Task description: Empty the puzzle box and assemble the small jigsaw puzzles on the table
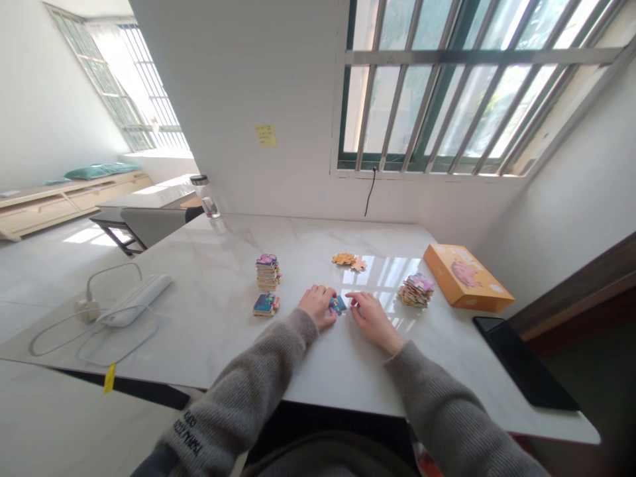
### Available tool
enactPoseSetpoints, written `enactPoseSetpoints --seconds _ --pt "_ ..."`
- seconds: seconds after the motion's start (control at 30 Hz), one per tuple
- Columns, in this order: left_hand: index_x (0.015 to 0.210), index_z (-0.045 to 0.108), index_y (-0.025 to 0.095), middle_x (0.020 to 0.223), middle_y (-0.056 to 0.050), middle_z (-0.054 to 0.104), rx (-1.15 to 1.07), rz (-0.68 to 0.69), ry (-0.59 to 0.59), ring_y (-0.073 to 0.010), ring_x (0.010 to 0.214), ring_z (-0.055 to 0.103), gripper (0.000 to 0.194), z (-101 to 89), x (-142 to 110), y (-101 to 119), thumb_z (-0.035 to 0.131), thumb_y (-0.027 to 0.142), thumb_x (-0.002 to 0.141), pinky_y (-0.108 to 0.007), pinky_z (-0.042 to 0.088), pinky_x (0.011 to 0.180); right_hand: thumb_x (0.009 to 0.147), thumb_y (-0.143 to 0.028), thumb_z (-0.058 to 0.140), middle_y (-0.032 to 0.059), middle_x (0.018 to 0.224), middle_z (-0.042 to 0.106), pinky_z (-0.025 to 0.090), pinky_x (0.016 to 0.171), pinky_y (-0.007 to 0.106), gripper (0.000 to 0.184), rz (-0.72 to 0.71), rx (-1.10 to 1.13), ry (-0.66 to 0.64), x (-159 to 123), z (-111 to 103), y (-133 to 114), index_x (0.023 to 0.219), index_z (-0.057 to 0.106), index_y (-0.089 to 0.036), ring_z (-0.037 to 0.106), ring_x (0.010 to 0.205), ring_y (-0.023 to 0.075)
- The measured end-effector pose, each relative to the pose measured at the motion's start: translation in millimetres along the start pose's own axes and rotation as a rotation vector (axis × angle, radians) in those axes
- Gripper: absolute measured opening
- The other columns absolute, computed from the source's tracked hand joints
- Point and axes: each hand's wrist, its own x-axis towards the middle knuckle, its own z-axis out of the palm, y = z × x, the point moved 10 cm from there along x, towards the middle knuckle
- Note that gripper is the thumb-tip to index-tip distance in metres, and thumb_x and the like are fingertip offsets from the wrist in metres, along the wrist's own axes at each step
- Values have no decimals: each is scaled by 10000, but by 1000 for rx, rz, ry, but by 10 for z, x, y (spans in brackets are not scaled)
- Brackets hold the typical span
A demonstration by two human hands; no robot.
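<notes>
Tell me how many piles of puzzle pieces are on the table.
4: a tall pile and a low pile at left, a flat orange pile at the back, and a mixed pile at right.

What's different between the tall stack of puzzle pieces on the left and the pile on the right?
The left stack stands tall and nearly upright, while the right pile is lower and slumped to one side. The right pile sits close to the orange box; the left stack is farther from it. Both are heaps of jigsaw pieces with pink showing on top.

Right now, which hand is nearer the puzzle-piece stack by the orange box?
Right: the right hand sits just left of the puzzle-piece stack; the left hand lies farther left.
</notes>
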Motion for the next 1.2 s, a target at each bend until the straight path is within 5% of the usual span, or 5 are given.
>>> enactPoseSetpoints --seconds 0.3,0.67,0.93,1.07,1.2 --pt "943 600 219 1121 -101 641 -35 484 159 -272 1007 542 208 -201 -304 517 593 167 742 -425 457 870 902 -372 549 -56 667 510 445 595 261 401 198 657 -151 -16 124 20 1251 571 -177 511 613 126" --pt "1082 640 232 1120 -107 604 -157 237 372 -281 1025 529 365 -353 -278 296 728 306 736 -458 475 905 782 -528 686 61 788 738 403 568 261 548 443 911 1 -62 89 87 1172 618 -149 634 650 165" --pt "1018 599 242 1143 -84 628 -313 144 432 -275 1074 528 275 -655 -364 188 632 161 757 -461 452 951 868 -457 578 42 872 692 455 632 282 511 350 860 91 -44 -53 62 1294 501 -186 626 770 176" --pt "969 604 233 1207 -70 622 -299 66 448 -279 1142 518 159 -1118 -420 -83 604 186 817 -492 395 1043 904 -399 530 33 885 665 472 661 302 478 301 779 132 -50 -109 101 1331 459 -197 606 766 172" --pt "955 625 215 1214 -69 620 -275 -10 387 -283 1162 513 149 -1538 -341 -813 618 256 812 -517 365 1076 933 -387 498 25 865 642 477 677 313 466 241 716 95 -49 -90 25 1352 434 -192 603 760 171"
